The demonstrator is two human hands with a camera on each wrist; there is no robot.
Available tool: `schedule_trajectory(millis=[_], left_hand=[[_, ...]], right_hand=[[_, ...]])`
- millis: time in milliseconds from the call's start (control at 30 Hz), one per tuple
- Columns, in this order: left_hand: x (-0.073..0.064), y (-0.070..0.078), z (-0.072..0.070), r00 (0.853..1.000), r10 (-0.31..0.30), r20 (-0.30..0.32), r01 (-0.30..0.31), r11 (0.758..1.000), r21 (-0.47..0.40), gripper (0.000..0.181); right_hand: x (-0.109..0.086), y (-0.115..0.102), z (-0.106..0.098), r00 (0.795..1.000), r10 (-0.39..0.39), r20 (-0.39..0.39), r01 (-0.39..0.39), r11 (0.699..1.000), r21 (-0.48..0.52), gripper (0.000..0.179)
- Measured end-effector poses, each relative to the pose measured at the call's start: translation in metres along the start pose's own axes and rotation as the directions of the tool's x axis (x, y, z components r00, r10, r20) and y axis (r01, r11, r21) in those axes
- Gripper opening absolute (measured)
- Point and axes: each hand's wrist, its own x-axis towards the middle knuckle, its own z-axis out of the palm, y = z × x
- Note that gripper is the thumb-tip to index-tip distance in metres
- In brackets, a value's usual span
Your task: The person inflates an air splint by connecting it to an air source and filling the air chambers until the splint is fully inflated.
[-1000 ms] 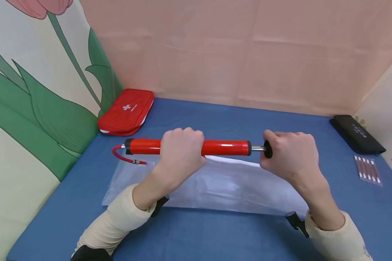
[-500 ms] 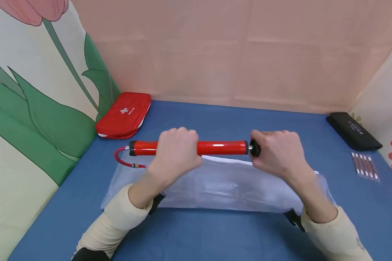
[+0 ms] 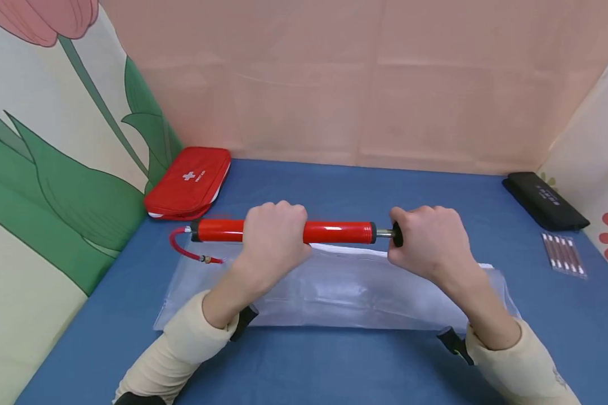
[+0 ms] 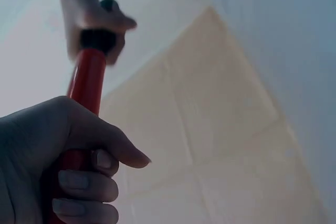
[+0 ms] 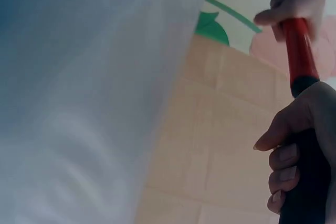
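A red hand pump (image 3: 336, 232) with black end caps is held level above the table in the head view. My left hand (image 3: 275, 239) grips the middle of its barrel, fingers curled right round it in the left wrist view. At the pump's right end, my right hand (image 3: 429, 243) holds the black handle (image 5: 307, 182). A short length of silver rod (image 3: 384, 233) shows between barrel and handle. From the left end curls a thin red hose (image 3: 179, 246) with a brass fitting. Beneath the pump lies a clear plastic bag (image 3: 344, 289) with a white upper edge.
A red first aid pouch (image 3: 190, 183) lies at the back left of the blue table (image 3: 309, 365). Toward the right edge are a black case (image 3: 544, 201) and a small packet of cotton swabs (image 3: 563, 254). Fabric backdrops stand behind and at both sides.
The handle went in toward the barrel, hiding most of the rod, then came partly out again. Both hands kept their grip. The whole view shifted slightly.
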Motion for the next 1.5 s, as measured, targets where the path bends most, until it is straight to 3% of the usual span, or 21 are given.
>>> schedule_trajectory(millis=[133,300,400,500,600,667,933,1100,1233,1367,1433,1500], left_hand=[[-0.007,0.015,0.007,0.999,0.039,-0.005,-0.039,0.999,-0.010,0.023],[-0.004,0.020,0.010,0.994,0.101,-0.046,-0.100,0.995,0.013,0.021],[0.002,0.009,0.006,0.995,0.098,-0.002,-0.098,0.995,-0.026,0.019],[0.009,-0.011,-0.001,0.998,0.044,0.046,-0.041,0.997,-0.072,0.025],[0.012,-0.027,-0.007,1.000,0.007,0.019,-0.005,0.998,-0.064,0.030],[0.013,-0.028,-0.008,1.000,0.015,-0.001,-0.015,0.999,-0.040,0.033],[0.001,0.007,0.002,1.000,0.006,-0.007,-0.006,1.000,0.016,0.027],[-0.007,0.026,0.012,0.997,0.062,-0.046,-0.062,0.998,0.010,0.025],[-0.006,0.024,0.015,0.996,0.080,-0.031,-0.079,0.997,0.025,0.024],[-0.001,0.006,0.002,0.998,0.004,0.069,-0.003,1.000,-0.012,0.028],[0.000,-0.005,-0.007,0.995,-0.053,0.085,0.056,0.998,-0.033,0.031],[0.001,-0.013,-0.013,0.994,-0.094,0.063,0.097,0.994,-0.042,0.030]], right_hand=[[-0.001,-0.019,0.001,0.999,-0.022,0.037,0.023,0.999,-0.035,0.017],[-0.001,-0.023,0.008,0.996,-0.079,-0.038,0.079,0.997,-0.005,0.019],[0.001,-0.007,0.009,0.993,-0.096,-0.070,0.099,0.995,0.031,0.017],[-0.001,0.017,0.002,0.994,-0.064,-0.085,0.067,0.997,0.035,0.016],[-0.005,0.036,-0.006,0.995,-0.014,-0.103,0.016,1.000,0.020,0.014],[-0.006,0.039,-0.008,0.996,0.016,-0.088,-0.014,1.000,0.026,0.012],[-0.001,-0.004,-0.002,0.995,0.057,0.078,-0.059,0.998,0.022,0.015],[-0.004,-0.025,-0.003,0.995,0.035,0.091,-0.033,0.999,-0.021,0.025],[-0.003,-0.029,0.004,0.998,-0.029,0.055,0.029,1.000,0.013,0.025],[0.001,-0.013,0.007,0.997,-0.080,0.009,0.079,0.996,0.046,0.019],[0.003,0.002,0.004,0.997,-0.069,-0.034,0.070,0.997,0.034,0.015],[0.004,0.017,0.000,0.997,-0.036,-0.072,0.037,0.999,0.020,0.012]])
